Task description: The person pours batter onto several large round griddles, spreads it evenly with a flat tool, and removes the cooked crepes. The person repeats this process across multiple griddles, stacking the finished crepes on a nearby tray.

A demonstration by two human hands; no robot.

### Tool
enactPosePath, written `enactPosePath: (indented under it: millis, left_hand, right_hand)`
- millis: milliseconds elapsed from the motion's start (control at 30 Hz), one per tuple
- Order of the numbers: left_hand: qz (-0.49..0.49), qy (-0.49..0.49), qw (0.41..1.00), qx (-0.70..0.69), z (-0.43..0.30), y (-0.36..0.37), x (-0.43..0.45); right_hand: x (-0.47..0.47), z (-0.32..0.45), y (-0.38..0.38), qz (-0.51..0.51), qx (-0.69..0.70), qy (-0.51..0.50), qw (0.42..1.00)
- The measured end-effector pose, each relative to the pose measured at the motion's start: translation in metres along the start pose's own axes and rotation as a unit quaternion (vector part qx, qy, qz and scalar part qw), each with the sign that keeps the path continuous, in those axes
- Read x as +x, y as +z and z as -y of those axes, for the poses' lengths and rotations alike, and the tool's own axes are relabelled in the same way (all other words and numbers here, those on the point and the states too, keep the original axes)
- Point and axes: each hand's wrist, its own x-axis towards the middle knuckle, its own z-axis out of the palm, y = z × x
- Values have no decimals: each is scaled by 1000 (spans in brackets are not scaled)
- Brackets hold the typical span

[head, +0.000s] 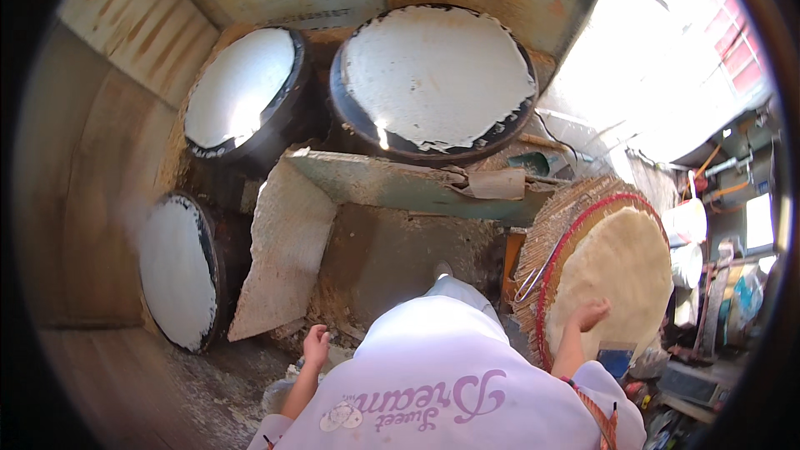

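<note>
My right hand (pixel 589 314) rests on or just over the lower part of a large pale flat sheet of dough or batter (pixel 615 269), its fingers partly curled. The sheet lies on a round straw mat edged with a red band (pixel 558 250), at my right. My left hand (pixel 316 345) hangs at the lower left, fingers loosely bent, touching nothing visible. Ahead are round dark griddles, each covered with a thin white layer: a large one (pixel 437 75), a smaller one at upper left (pixel 244 87) and another at far left (pixel 178 272).
A worn board partition (pixel 290 240) stands between me and the griddles. A bent metal wire tool (pixel 531 284) leans at the mat's left edge. A green scoop (pixel 531 162) lies beyond the partition. A blue-faced object (pixel 615 359) is near my right forearm; white buckets (pixel 685 222) stand at far right.
</note>
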Motion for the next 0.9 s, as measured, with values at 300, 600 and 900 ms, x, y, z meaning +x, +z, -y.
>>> enactPosePath:
  millis: [300,600,900]
  left_hand:
    - [242,-11,969,56,-105,40,70]
    - [306,83,933,168,-181,51,148]
    - [273,144,921,237,-250,75,147]
  right_hand:
    - [-4,-34,-24,87,48,-168,981]
    - [89,-136,-64,-89,-204,439,871]
    - [122,-236,-20,-44,-109,558,821]
